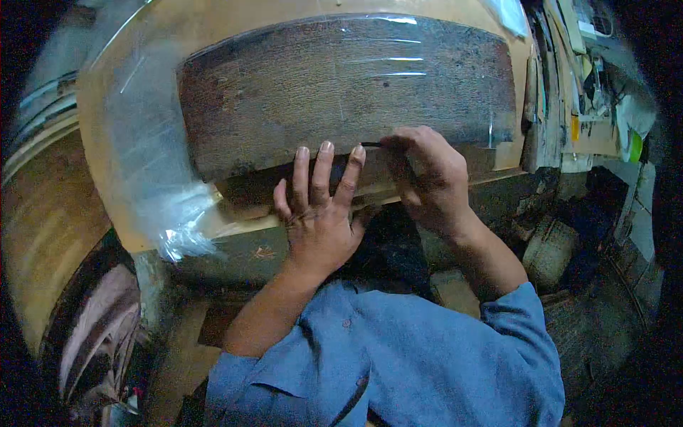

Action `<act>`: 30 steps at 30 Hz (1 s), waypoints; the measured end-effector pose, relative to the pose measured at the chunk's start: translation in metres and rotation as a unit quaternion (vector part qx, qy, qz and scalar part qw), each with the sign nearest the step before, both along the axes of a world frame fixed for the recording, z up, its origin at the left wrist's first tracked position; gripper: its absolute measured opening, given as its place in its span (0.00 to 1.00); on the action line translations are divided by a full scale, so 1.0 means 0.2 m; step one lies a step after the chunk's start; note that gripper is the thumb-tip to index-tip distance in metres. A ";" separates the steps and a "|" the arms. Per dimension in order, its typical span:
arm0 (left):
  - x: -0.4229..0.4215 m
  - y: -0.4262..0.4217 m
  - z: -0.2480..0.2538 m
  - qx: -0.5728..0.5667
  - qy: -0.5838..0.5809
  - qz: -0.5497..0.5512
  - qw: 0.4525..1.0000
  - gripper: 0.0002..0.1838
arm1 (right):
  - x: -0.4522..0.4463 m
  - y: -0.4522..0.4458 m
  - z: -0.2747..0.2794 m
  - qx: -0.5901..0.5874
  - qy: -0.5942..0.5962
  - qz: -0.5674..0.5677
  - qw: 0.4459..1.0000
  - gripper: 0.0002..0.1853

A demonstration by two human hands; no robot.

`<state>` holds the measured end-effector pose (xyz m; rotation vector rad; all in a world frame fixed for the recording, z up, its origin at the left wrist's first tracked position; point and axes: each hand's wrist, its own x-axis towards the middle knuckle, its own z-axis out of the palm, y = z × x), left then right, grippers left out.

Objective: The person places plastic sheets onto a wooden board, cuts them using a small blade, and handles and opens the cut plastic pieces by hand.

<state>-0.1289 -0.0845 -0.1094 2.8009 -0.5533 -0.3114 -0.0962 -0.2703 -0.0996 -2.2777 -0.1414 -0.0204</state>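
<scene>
A wide, dark, worn board with a scratched, grainy surface lies on the bench in front of me. Along its near edge runs a darker strip. My left hand rests over this strip with fingers spread and fingertips on the board. Just to its right, my right hand is closed, its fingers curled at the same edge. A thin dark piece shows between the right fingers and the left index fingertip. Its kind is hidden by the right hand.
Crumpled clear plastic covers the left part of the pale bench top. Narrow boards stand at the right. A rounded pale container sits low on the right, and a pinkish cloth hangs at lower left.
</scene>
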 end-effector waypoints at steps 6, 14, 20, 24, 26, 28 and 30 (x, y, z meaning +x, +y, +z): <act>0.00 0.02 -0.01 0.009 0.019 -0.019 1.000 0.38 | 0.03 0.04 -0.02 -0.030 -0.029 0.020 0.999 0.10; -0.01 0.01 -0.03 -0.009 0.007 0.003 1.000 0.36 | 0.05 0.04 -0.04 -0.042 -0.032 0.051 0.997 0.10; 0.00 0.00 -0.03 -0.015 -0.002 0.005 1.000 0.33 | 0.06 0.04 -0.06 -0.041 -0.049 0.059 0.996 0.11; -0.01 0.01 -0.05 -0.029 -0.011 0.007 1.000 0.32 | 0.05 0.05 -0.06 -0.058 -0.046 0.060 0.995 0.10; -0.01 0.01 -0.04 -0.027 -0.010 0.006 1.000 0.31 | 0.06 0.05 -0.05 -0.054 -0.045 0.063 0.996 0.11; -0.01 0.01 -0.04 -0.025 -0.007 0.004 1.000 0.32 | 0.06 0.05 -0.04 -0.049 -0.044 0.065 0.996 0.11; -0.01 0.02 -0.03 -0.022 -0.003 0.002 1.000 0.33 | 0.06 0.04 -0.03 -0.025 -0.033 0.051 0.998 0.12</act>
